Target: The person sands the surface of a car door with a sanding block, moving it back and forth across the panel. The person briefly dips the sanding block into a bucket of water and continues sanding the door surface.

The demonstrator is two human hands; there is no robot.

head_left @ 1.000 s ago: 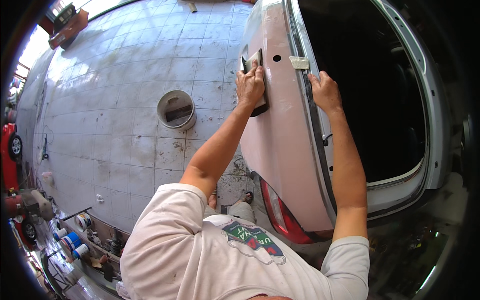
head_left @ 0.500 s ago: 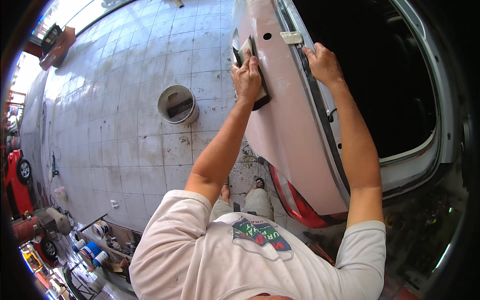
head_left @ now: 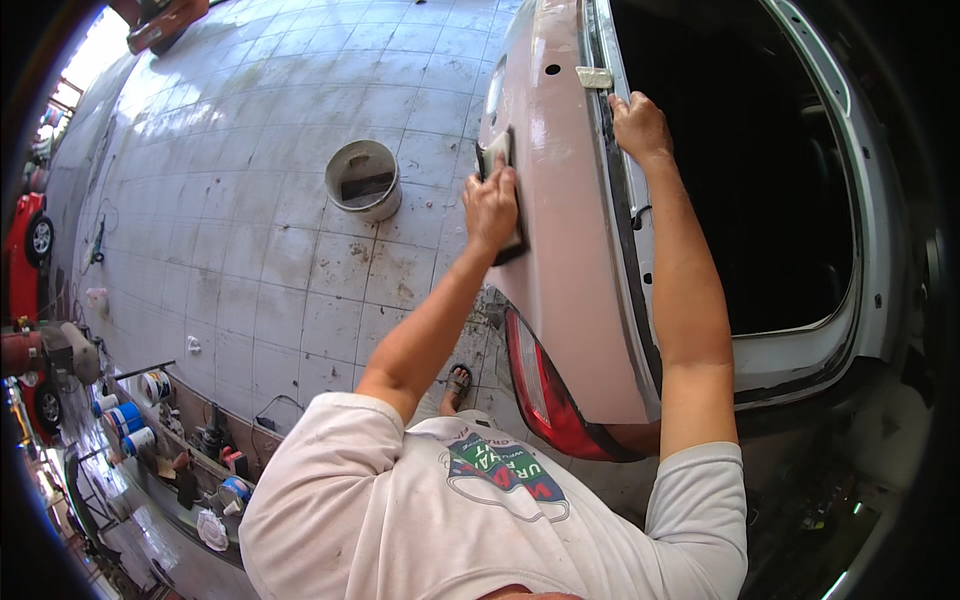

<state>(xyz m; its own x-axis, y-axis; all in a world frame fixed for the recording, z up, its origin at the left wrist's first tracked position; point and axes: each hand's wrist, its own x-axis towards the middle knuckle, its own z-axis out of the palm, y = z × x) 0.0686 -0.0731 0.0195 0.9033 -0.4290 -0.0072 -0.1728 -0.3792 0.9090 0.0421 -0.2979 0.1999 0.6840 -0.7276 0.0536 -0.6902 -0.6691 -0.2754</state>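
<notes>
My left hand [head_left: 490, 208] presses a long sanding block [head_left: 497, 152] against the outer side of a pink, primed car panel [head_left: 570, 260]. Its fingers grip the pale top of the block, and a dark sheet shows around the block's edges. My right hand [head_left: 641, 130] is curled over the metal rim [head_left: 619, 60] between the panel and the dark opening of the car; its fingertips are partly hidden. Just beyond that hand, a small cream-coloured pad [head_left: 593, 78] lies across the channel along the panel. A round dark hole [head_left: 552, 69] marks the panel nearby.
A grey bucket [head_left: 390, 205] with a dark piece inside stands on the tiled floor [head_left: 250, 190] to the left. The red tail light [head_left: 545, 395] sits at the panel's near end. Paint cans [head_left: 125, 418] and tools crowd a bench at lower left; a red vehicle [head_left: 24, 245] stands beyond.
My left hand has drawn the sanding block toward me along the panel. My right hand keeps its place on the rim. The whole view has shifted a little.
</notes>
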